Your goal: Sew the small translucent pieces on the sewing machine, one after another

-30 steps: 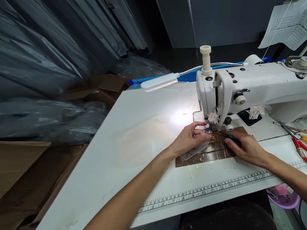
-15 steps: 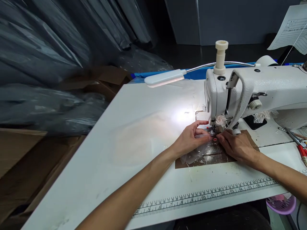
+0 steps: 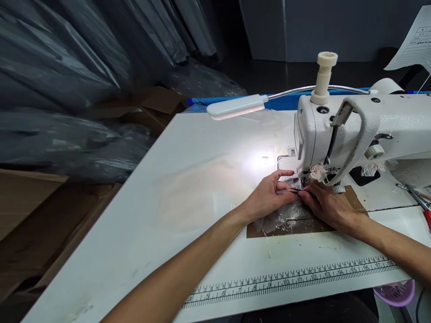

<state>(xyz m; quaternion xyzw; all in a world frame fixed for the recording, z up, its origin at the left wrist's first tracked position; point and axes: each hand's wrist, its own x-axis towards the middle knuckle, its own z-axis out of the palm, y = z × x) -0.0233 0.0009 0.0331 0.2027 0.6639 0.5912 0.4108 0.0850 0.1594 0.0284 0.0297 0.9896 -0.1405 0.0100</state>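
A piece of sheer whitish fabric (image 3: 274, 220) lies bunched on the brown plate (image 3: 319, 229) below the sewing machine (image 3: 306, 130). My left hand (image 3: 269, 194) pinches the fabric's edge between thumb and fingers, its index finger stretched toward the needle area. Close by on the right, my right hand (image 3: 332, 207) has its fingertips pressed together on the same edge, just in front of the presser foot. A thin dark strip shows between the two hands; what it is I cannot tell. The needle is largely hidden. A pale fabric rosette (image 3: 317, 172) hangs on the machine head.
A white lamp (image 3: 235, 107) on a flexible neck lights the table (image 3: 188, 179). A ruler strip (image 3: 286, 282) runs along the front edge. Scissors (image 3: 419, 197) lie at the right, and a purple basket (image 3: 395, 294) is below. Cardboard boxes (image 3: 30, 202) stand at the left.
The view has shifted slightly, so the machine sits further right in the picture. My right fingertips are a little nearer my left hand, and both hands keep their hold on the fabric.
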